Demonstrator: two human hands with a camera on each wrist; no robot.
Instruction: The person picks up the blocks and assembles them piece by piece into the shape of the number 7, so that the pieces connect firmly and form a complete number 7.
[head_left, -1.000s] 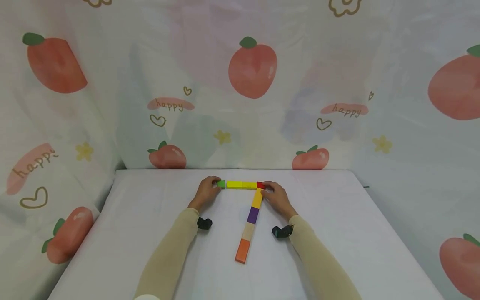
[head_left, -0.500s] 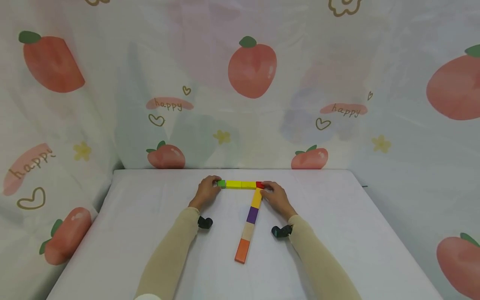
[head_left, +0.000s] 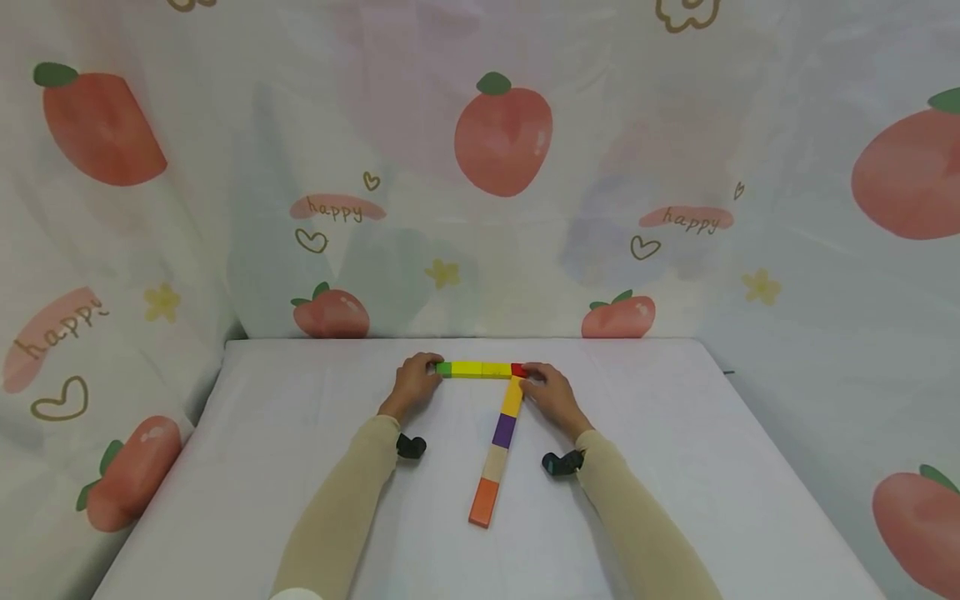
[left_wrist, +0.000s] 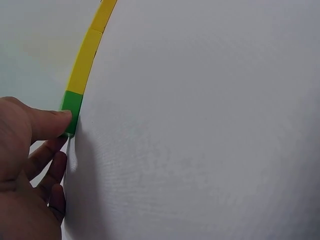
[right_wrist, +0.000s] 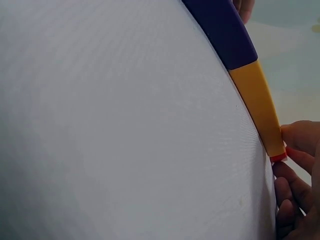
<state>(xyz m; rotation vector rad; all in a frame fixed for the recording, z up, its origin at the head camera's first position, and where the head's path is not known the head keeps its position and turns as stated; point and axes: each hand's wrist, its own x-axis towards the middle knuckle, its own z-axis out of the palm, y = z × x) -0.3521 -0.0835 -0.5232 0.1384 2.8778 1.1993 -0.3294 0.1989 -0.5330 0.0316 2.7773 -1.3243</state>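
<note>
My left hand [head_left: 414, 387] pinches a small green block [head_left: 444, 369] at the left end of a row along the far side of the table. In the left wrist view, the thumb lies over the green block [left_wrist: 73, 101], which touches a yellow block [left_wrist: 81, 67]. Two yellow blocks [head_left: 480, 369] lead right to a red block [head_left: 517, 369], held at its right end by the fingers of my right hand [head_left: 557, 398]. The right thumb touches an amber block [right_wrist: 257, 107]. Below it a slanting line continues with a purple block [head_left: 504, 431], a beige block [head_left: 495, 462] and an orange block [head_left: 484, 502].
A white cloth covers the table [head_left: 645, 500]. Behind it hangs a printed fabric backdrop [head_left: 420, 250] that also wraps both sides. Black wrist cameras sit at the left cuff [head_left: 410, 447] and right cuff [head_left: 562, 463].
The green block has slid right in my left hand, closing the narrow gap to the yellow block. The right hand and slanting line look unchanged, and the view has shifted slightly.
</note>
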